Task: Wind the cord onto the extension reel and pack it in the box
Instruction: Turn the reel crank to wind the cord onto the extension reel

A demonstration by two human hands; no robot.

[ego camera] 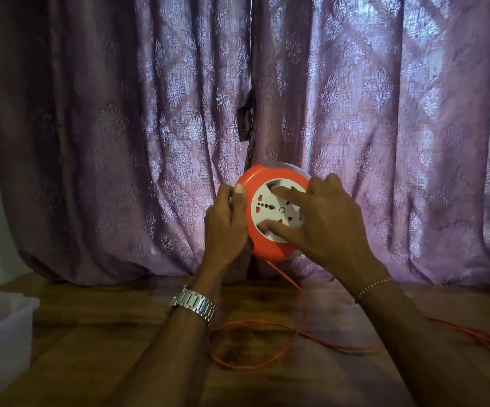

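Note:
The round orange extension reel (262, 250) with a white socket face is held upright above the wooden table, in front of the curtain. My left hand (228, 224) grips its left rim, thumb on the orange edge. My right hand (324, 221) lies on the white socket face, with a finger in the upper recess and the thumb in the lower one. The thin orange cord (249, 366) drops from the reel's bottom, loops on the table and trails off to the right.
A translucent white plastic box (1, 327) stands at the table's left edge. A purple patterned curtain (120, 127) hangs close behind the reel. The wooden table (120, 333) spreads below my arms, with cord strands near its right edge.

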